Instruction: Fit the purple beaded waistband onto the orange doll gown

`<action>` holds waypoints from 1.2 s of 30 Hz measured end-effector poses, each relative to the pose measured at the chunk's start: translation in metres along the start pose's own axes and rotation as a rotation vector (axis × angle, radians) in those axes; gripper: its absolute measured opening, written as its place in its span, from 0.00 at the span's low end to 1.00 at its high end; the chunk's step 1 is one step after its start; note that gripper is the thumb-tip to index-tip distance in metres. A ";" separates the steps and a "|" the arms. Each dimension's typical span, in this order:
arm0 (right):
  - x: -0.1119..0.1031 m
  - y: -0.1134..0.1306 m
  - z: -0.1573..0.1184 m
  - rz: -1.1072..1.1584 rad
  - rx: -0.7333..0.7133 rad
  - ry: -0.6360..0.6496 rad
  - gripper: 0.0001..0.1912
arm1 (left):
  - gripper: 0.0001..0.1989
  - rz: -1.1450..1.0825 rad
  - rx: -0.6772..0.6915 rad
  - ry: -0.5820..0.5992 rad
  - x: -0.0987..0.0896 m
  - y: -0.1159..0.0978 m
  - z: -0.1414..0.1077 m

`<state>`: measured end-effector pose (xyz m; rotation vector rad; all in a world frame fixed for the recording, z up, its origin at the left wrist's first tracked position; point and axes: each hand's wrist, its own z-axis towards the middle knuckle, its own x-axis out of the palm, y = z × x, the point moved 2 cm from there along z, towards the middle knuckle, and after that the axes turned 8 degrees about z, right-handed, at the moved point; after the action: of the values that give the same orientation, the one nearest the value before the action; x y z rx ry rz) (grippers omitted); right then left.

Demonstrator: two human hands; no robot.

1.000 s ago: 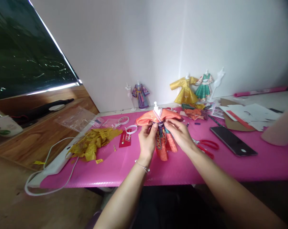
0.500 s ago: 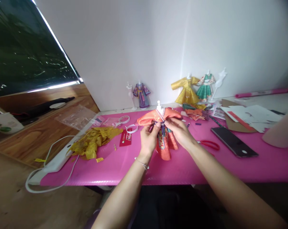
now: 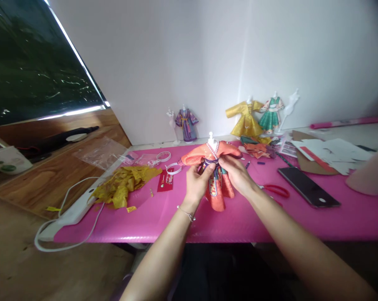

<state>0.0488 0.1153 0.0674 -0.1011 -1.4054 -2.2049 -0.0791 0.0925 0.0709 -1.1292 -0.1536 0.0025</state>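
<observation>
A small white mannequin (image 3: 211, 138) wears an orange doll dress (image 3: 218, 201) with a beaded collar and a dark purple waistband, upright over the pink table. My left hand (image 3: 197, 182) grips the dress at the left of the waist, its thumb lying over the front. On the other side, my right hand (image 3: 237, 174) holds the dress at the right of the waist, below the spread sleeve. Some of the fingers of both hands are hidden behind the cloth.
Yellow cloth (image 3: 123, 186), a red card (image 3: 165, 180) and white rings lie left on the pink table (image 3: 129, 228). Red-handled scissors (image 3: 277, 191), a phone (image 3: 307, 187) and papers (image 3: 339, 152) lie right. Dressed mannequins (image 3: 186, 124) stand along the wall.
My left thumb has shifted slightly right and down on the waist, and more of the purple waistband shows. Both hands still hold the dress.
</observation>
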 end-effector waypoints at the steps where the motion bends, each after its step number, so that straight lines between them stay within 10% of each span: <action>1: -0.001 -0.001 0.000 -0.004 -0.005 -0.007 0.15 | 0.16 -0.001 -0.001 0.006 0.000 -0.001 0.000; 36: -0.025 -0.001 -0.004 -0.134 -0.051 -0.205 0.14 | 0.14 -0.022 -0.095 0.202 -0.005 -0.008 0.011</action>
<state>0.0711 0.1220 0.0568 -0.2655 -1.5037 -2.3973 -0.0856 0.0985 0.0823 -1.2154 0.0142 -0.1391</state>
